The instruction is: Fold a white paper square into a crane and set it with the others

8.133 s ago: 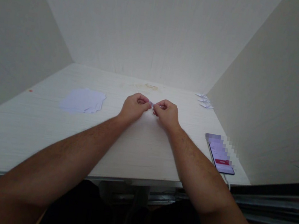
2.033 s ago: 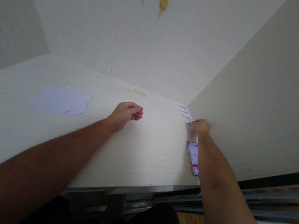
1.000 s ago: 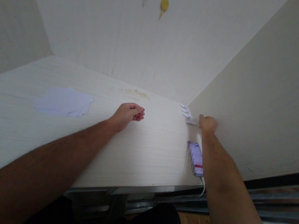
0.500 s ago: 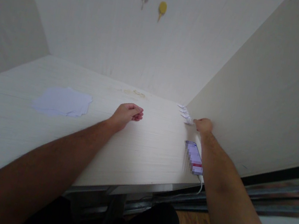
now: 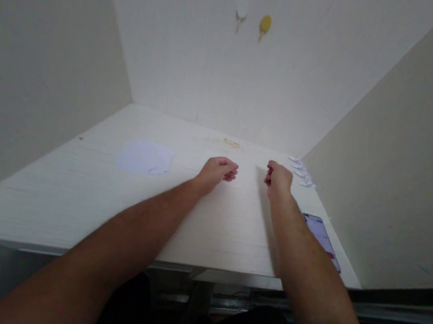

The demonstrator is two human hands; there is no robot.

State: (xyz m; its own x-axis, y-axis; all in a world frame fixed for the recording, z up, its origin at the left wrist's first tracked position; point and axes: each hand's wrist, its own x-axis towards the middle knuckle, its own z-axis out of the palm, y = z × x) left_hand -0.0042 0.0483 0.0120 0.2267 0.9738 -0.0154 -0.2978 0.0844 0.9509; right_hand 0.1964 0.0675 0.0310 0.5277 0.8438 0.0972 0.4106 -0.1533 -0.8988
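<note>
My left hand (image 5: pixel 217 174) is held over the middle of the white tabletop (image 5: pixel 226 224), its fingers curled and the thumb against them. No object shows in it. To the right of it, my right hand (image 5: pixel 280 180) hangs with bent fingers facing my left hand, and nothing shows between them either. A gap separates the two hands. Several small folded white papers (image 5: pixel 301 173) lie in a row along the right wall, just beyond my right hand. Left of my left hand lies a loose stack of white paper sheets (image 5: pixel 146 157).
A phone (image 5: pixel 320 238) with a lit screen lies near the right edge, partly behind my right forearm. Two hooks, one white (image 5: pixel 241 10) and one yellow (image 5: pixel 265 24), are fixed on the back wall (image 5: pixel 223 74). Side walls (image 5: pixel 391 158) enclose the table. A small red spot (image 5: pixel 81 138) marks the left side.
My right hand has left the row of folded papers and come left toward my left hand. My left hand keeps its curled shape. The view has turned to the left.
</note>
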